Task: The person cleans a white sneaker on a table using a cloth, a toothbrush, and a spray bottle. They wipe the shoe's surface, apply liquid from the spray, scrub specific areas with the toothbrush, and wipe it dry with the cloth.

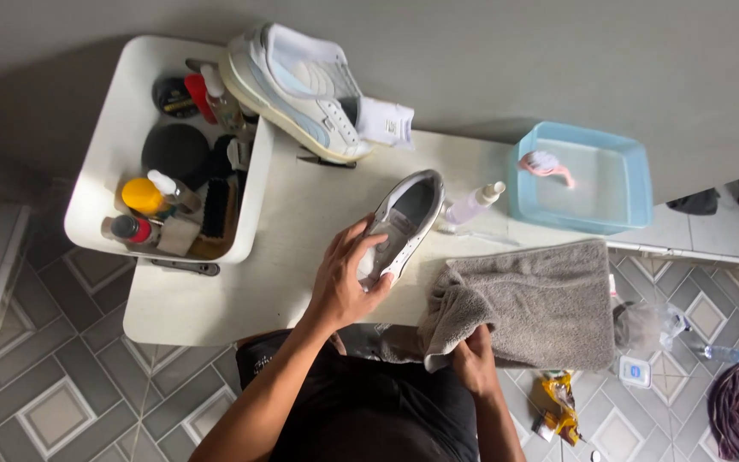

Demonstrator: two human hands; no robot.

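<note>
My left hand [344, 278] grips a white sneaker [408, 214] by its side, holding it on the white table [215, 304] with its opening facing up. My right hand [475, 364] clutches the near corner of a grey towel [540, 299] that lies spread over the table's right front edge. A second white sneaker with pale blue stripes [297, 85] rests tilted on the rim of a white bin. A small spray bottle [472, 204] lies just right of the held shoe.
The white bin [113, 137] at the left holds bottles, tins and brushes. A light blue basin [617, 184] with water and a pink brush [545, 164] stands at the right. Rags, a bottle and packets litter the tiled floor at the right.
</note>
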